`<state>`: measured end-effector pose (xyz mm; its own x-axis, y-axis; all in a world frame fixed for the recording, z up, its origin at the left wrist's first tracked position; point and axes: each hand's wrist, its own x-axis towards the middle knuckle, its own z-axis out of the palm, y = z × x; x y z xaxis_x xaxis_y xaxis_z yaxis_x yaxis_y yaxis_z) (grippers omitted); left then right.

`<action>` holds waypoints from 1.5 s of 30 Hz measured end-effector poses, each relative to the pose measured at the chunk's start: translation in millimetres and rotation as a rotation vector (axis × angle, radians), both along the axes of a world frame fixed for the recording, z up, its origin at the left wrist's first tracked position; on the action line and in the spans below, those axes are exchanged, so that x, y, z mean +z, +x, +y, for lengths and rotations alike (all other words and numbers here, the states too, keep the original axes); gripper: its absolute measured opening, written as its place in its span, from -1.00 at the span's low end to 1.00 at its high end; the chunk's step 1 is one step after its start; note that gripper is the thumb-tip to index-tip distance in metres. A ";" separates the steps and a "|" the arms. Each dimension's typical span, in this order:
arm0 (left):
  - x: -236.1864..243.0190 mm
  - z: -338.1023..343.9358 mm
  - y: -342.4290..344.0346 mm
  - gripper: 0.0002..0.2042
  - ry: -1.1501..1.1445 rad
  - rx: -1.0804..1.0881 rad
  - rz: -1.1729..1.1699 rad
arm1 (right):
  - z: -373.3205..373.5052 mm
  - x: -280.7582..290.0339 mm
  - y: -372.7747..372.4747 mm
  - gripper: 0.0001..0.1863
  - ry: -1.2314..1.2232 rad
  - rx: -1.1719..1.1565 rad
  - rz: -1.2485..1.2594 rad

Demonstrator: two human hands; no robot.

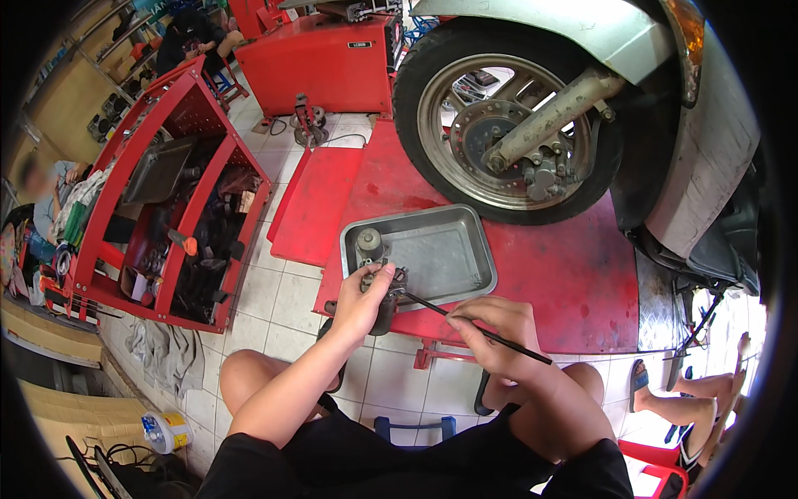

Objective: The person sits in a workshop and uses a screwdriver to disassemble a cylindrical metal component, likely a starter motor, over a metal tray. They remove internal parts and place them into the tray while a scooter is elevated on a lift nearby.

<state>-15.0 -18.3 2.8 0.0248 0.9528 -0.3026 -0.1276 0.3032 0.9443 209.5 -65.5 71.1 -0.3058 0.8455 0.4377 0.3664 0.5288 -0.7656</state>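
My left hand is closed around a grey metal carburetor at the near left corner of a shallow metal tray. A dark rounded piece shows just below it, beside my left fingers. In the tray's left end, a grey cylindrical part stands beyond the hand; whether it joins the carburetor I cannot tell. My right hand pinches a long thin black rod. The rod slants up to the left, its far end at the carburetor, where the tip is too small to make out.
The tray rests on a red lift platform under a scooter's front wheel. To the left stands a red tool cart with tools. A grey cloth and white bucket lie on the floor. Other people sit around.
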 end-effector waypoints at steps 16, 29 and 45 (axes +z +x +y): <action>-2.0 4.5 -3.6 -0.55 -0.192 -0.110 -0.065 | 8.8 -0.2 6.2 -0.84 -0.006 0.112 -0.061; -9.8 4.7 13.3 -0.51 -0.566 -0.110 -0.385 | 14.6 -29.1 -8.2 -0.82 -0.050 -0.163 0.240; -19.3 2.2 31.3 -0.49 -0.706 -0.154 -0.367 | 20.3 -16.3 -8.2 -0.81 -0.257 -0.191 0.372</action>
<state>16.3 -16.1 -16.5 0.3542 0.5177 -0.7788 -0.3003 0.8516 0.4296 201.3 -45.2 54.8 0.0029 0.9662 0.2577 0.1156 0.2557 -0.9598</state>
